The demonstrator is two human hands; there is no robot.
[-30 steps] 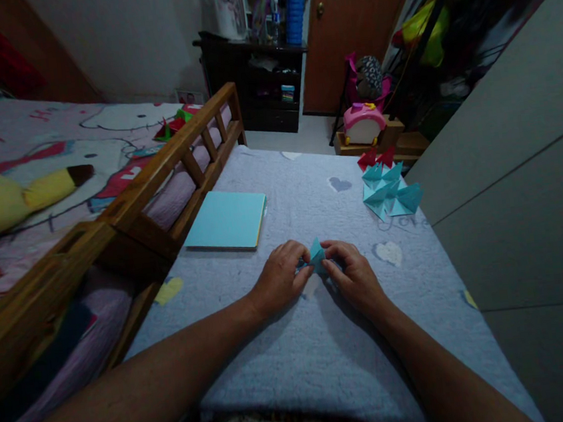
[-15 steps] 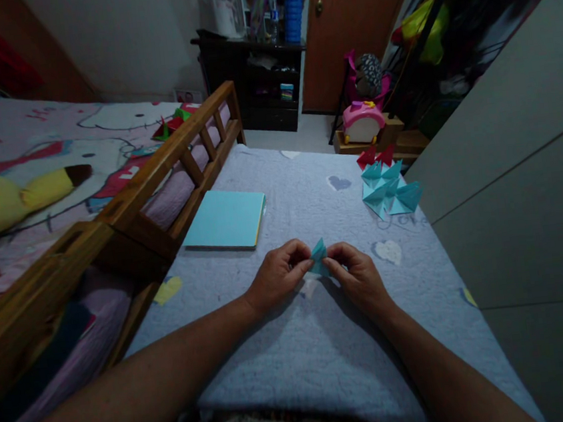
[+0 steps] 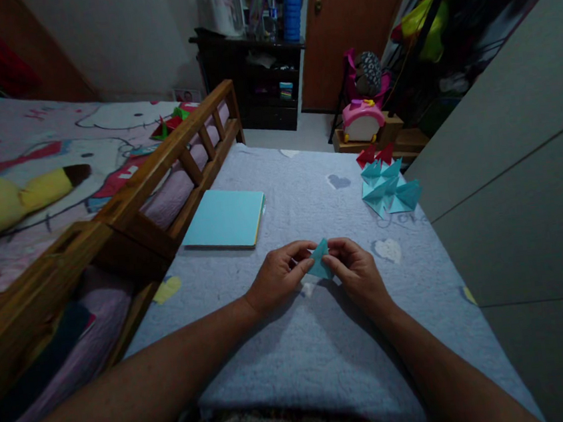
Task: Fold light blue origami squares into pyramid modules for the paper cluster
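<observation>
A small folded piece of teal origami paper [image 3: 320, 262] is held just above the bed, between my two hands. My left hand [image 3: 282, 271] pinches its left edge between thumb and fingers. On the opposite edge, my right hand [image 3: 358, 271] grips it the same way, thumb towards me. To the left lies a stack of teal origami paper [image 3: 225, 219], flat and square. Several folded teal paper pieces [image 3: 384, 189] stand in a cluster at the right, with red folded pieces [image 3: 375, 155] just behind them.
The bed's pale blue sheet [image 3: 317, 355] carries heart prints. A wooden rail [image 3: 169, 149] runs along the left, beyond which a yellow plush toy [image 3: 13, 199] lies on another bed. A pale cabinet [image 3: 528, 212] borders the right side. A pink toy case [image 3: 363, 122] sits past the far edge.
The folded paper has turned slightly between my fingers and shows a flatter triangular face. My right fingers have shifted a little up its edge. Both hands stay in nearly the same place.
</observation>
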